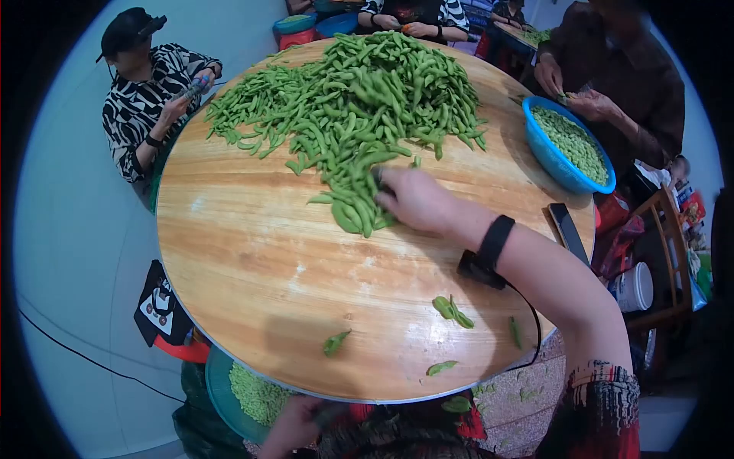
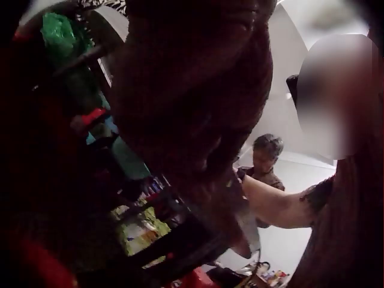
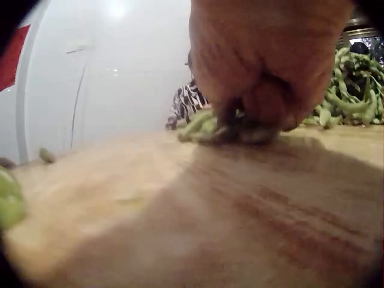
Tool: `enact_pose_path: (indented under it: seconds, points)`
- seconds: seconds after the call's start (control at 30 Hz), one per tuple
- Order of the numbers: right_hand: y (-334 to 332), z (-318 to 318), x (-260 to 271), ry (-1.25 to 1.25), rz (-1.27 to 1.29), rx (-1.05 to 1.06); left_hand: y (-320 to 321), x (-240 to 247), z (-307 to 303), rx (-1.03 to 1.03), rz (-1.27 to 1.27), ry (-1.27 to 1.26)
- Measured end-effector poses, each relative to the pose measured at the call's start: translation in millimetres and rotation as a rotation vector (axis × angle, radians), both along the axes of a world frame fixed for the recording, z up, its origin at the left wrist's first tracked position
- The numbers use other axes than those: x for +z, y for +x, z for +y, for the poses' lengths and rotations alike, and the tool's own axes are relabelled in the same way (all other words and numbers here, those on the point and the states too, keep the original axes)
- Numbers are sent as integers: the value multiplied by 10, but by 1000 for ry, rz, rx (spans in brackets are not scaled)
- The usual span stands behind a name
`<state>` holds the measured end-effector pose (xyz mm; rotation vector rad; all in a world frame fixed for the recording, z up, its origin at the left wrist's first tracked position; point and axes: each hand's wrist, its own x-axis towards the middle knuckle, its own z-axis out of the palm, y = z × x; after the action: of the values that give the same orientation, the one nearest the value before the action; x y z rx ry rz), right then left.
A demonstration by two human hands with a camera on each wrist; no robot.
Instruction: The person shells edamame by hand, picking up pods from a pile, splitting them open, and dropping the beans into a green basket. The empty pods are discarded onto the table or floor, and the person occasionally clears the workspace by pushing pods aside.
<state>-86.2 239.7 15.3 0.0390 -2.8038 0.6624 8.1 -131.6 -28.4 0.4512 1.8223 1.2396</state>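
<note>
A large heap of green soybean pods (image 1: 382, 99) covers the far half of a round wooden table (image 1: 252, 229). At the heap's near tip my right hand (image 1: 419, 199) reaches in, fingers curled down over some pods (image 3: 201, 127). The right wrist view shows this hand (image 3: 264, 66) low over the tabletop, pods at its fingertips. My left hand (image 1: 293, 430) is below the table's near edge, beside a green basin (image 1: 222, 382) of shelled beans (image 1: 256, 394). Its fingers are mostly hidden, and the left wrist view shows this hand (image 2: 192, 90) in deep shadow; I cannot tell what it holds.
Loose pods (image 1: 453, 311) lie on the near table. At right stand a blue basin (image 1: 550, 161) of shelled beans and a dark phone-like object (image 1: 568, 229). A cable (image 1: 539, 321) runs from my right wrist. Other people (image 1: 153, 99) sit around the table.
</note>
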Motion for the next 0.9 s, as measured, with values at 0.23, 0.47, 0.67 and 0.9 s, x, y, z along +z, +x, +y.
enact_pose_path:
  seconds: [0.23,0.47,0.67,0.9]
  points:
    - [461,-65,453,-26,-187,186,-89,602,233,-141,-98,388]
    - [-315,264,196,159,-52,-161,-350,490,818,123,1024,42]
    - [-540,191,-22,175,-6,-26,-144,413,911,-95,1251,-67]
    - [87,-39,299,244,-284,202,-132,373,901,9,1243,16]
